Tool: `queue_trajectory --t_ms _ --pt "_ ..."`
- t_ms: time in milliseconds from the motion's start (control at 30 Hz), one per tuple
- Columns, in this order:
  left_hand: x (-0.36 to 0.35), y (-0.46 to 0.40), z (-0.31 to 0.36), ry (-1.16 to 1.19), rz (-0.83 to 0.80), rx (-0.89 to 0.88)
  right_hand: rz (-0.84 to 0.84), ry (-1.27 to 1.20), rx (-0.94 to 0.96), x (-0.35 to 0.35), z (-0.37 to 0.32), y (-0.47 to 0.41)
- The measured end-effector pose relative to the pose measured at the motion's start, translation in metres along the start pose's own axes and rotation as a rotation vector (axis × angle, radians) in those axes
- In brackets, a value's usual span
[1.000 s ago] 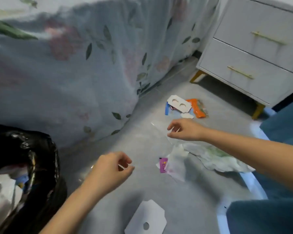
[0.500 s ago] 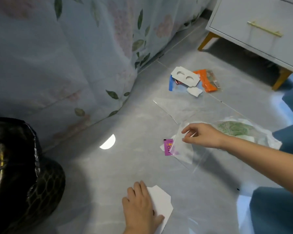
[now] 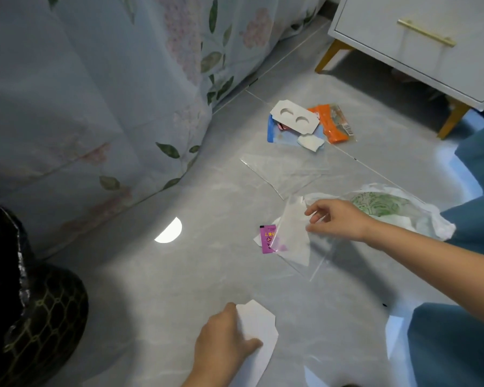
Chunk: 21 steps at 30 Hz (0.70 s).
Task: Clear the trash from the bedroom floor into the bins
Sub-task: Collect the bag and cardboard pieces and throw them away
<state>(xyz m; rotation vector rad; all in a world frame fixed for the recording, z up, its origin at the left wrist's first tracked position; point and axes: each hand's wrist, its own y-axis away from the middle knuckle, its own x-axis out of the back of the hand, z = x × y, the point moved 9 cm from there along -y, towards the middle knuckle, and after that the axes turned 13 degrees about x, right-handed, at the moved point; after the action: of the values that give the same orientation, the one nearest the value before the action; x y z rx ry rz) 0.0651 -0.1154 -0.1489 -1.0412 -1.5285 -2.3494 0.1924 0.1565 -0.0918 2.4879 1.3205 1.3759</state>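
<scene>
My left hand (image 3: 224, 342) grips the edge of a white cardboard piece (image 3: 260, 331) lying on the grey floor near me. My right hand (image 3: 336, 219) pinches a clear plastic wrapper (image 3: 294, 236) that lies over a small pink sachet (image 3: 267, 237). Farther off lie a flat clear plastic sheet (image 3: 282, 169), a white card with two holes (image 3: 294, 120), a blue packet (image 3: 280, 136) and an orange wrapper (image 3: 331, 124). A crumpled white bag with green print (image 3: 389, 208) sits behind my right wrist. A bin with a black liner (image 3: 25, 303) stands at the left edge.
A bed's floral cover (image 3: 95, 93) hangs to the floor on the left. A white nightstand with gold legs (image 3: 419, 37) stands at the back right. My blue-clad knees (image 3: 458, 344) fill the lower right.
The view tilted down and moved closer. My left hand dropped onto the white cardboard piece and took its edge. My right hand came back to the clear wrapper by the pink sachet.
</scene>
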Motion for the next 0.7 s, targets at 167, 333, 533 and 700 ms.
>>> queue_trajectory --t_ms 167,333,533,700 --pt "0.034 -0.016 -0.004 0.251 0.02 -0.028 0.008 0.016 0.032 0.005 0.002 -0.015" --pt "0.051 -0.014 0.009 0.642 -0.201 -0.006 -0.203 0.401 0.324 -0.015 -0.04 -0.053" --pt "0.075 -0.015 0.005 0.959 -0.254 0.045 -0.58 0.851 0.479 -0.059 -0.058 -0.067" --pt "0.086 -0.024 -0.016 1.037 -0.193 0.124 -0.54 0.856 0.555 -0.072 -0.051 -0.067"
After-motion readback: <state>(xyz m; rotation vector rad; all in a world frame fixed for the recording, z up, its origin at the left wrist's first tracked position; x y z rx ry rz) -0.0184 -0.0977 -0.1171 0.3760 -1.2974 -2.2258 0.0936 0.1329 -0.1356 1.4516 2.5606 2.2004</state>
